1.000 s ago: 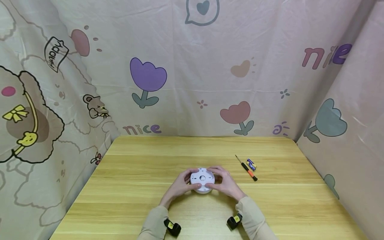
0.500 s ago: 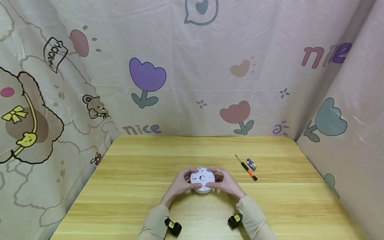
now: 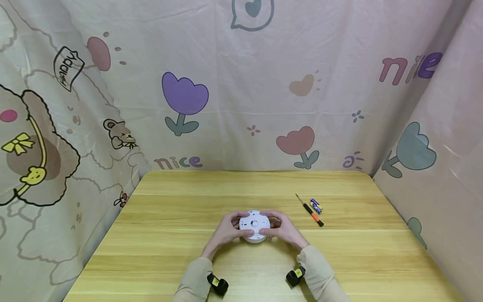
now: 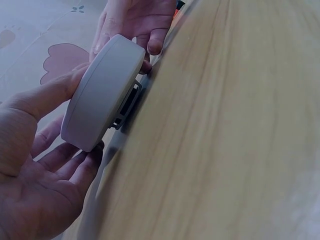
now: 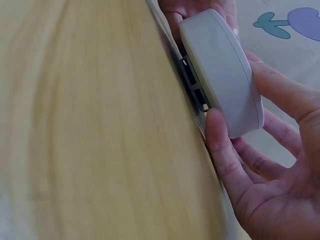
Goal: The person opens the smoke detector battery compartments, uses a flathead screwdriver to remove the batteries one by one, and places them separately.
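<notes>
A round white smoke detector [image 3: 254, 225] is held between both hands, its flat backplate facing up. My left hand [image 3: 225, 230] grips its left side, thumb on the upper face and fingers curled round the edge. Opposite, my right hand [image 3: 284, 230] holds the right side the same way. From the underside a dark slotted part [image 5: 194, 84] sticks out, close over the table, as the right wrist view shows. In the left wrist view the detector's smooth side wall [image 4: 100, 97] stands tilted between the fingers of both hands.
An orange and black screwdriver [image 3: 310, 213] lies right of the hands, beside small blue batteries [image 3: 316, 206]. Black wrist cameras [image 3: 219, 286] sit at both sleeves. The wooden table [image 3: 170, 218] ends at a printed curtain [image 3: 234, 84].
</notes>
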Demonstrator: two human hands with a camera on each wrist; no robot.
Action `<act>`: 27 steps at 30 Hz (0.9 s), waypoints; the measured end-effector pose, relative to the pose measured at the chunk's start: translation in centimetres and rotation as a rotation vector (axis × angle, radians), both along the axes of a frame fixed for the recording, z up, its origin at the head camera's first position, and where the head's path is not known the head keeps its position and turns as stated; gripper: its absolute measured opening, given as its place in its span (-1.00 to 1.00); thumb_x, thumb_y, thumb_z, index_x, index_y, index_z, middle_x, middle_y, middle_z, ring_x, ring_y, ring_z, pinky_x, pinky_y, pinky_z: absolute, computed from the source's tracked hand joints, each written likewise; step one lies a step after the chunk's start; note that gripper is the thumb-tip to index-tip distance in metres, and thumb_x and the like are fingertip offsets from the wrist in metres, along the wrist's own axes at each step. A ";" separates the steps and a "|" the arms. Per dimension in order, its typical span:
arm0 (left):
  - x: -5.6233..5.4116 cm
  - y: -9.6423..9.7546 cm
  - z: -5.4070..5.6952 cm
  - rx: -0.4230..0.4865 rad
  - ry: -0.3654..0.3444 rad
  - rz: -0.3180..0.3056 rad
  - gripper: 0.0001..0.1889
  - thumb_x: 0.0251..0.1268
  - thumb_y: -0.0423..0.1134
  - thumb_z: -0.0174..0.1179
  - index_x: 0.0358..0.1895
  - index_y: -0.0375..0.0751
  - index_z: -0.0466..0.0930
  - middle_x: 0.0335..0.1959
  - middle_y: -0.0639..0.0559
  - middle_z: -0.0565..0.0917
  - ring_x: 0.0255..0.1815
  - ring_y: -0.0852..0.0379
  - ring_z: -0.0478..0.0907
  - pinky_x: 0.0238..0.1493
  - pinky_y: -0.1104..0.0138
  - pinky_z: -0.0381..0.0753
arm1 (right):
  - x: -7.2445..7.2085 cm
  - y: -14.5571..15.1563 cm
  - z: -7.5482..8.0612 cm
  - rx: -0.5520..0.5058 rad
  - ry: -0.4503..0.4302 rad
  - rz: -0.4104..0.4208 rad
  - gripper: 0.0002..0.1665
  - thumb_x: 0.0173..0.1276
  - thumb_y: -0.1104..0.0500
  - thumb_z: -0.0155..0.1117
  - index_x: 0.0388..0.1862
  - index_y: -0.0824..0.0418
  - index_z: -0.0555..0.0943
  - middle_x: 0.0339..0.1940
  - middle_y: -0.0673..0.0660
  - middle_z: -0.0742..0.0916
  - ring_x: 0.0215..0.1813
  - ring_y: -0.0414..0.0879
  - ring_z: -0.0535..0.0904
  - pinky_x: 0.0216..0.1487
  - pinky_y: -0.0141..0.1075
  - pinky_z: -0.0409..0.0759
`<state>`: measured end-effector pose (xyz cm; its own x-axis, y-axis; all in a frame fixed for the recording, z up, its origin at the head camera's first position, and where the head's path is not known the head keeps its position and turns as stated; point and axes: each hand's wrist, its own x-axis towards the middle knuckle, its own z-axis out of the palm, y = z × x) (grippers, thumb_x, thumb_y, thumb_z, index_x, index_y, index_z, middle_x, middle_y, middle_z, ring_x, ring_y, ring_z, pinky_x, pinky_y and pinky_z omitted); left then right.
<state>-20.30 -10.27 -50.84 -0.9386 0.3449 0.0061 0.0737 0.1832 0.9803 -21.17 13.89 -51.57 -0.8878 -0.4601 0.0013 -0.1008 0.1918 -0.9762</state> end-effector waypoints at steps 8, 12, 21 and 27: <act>-0.1 -0.1 -0.1 0.008 0.009 0.004 -0.40 0.07 -0.35 0.51 0.23 -0.38 0.53 0.33 -0.35 0.53 0.38 -0.26 0.49 0.44 0.02 0.51 | -0.2 0.4 -0.1 0.008 0.067 0.071 -0.11 0.14 0.30 0.53 0.44 0.38 0.36 0.34 0.46 0.53 -0.10 -0.10 0.64 -0.15 -0.40 0.70; -0.2 -0.1 -0.1 0.014 0.010 0.000 -0.40 0.07 -0.36 0.51 0.22 -0.38 0.53 0.32 -0.35 0.53 0.36 -0.25 0.51 0.41 0.04 0.54 | -0.2 0.5 -0.2 0.015 0.077 0.087 -0.08 0.11 0.33 0.54 0.45 0.38 0.35 0.36 0.45 0.51 -0.08 -0.11 0.61 -0.10 -0.43 0.66; -0.2 -0.1 0.0 0.006 0.005 -0.006 -0.39 0.07 -0.35 0.51 0.24 -0.37 0.53 0.33 -0.35 0.54 0.35 -0.24 0.52 0.41 0.05 0.55 | -0.3 0.4 -0.5 0.008 0.095 0.076 -0.12 0.12 0.32 0.54 0.42 0.36 0.38 0.33 0.43 0.54 -0.12 -0.18 0.60 -0.14 -0.46 0.62; -0.2 0.0 0.0 0.010 -0.011 -0.007 -0.38 0.06 -0.35 0.51 0.25 -0.36 0.53 0.32 -0.34 0.55 0.36 -0.23 0.52 0.42 0.05 0.54 | -0.3 0.5 -0.6 0.000 0.103 0.079 -0.14 0.13 0.32 0.53 0.40 0.37 0.38 0.32 0.45 0.54 -0.12 -0.19 0.61 -0.12 -0.46 0.62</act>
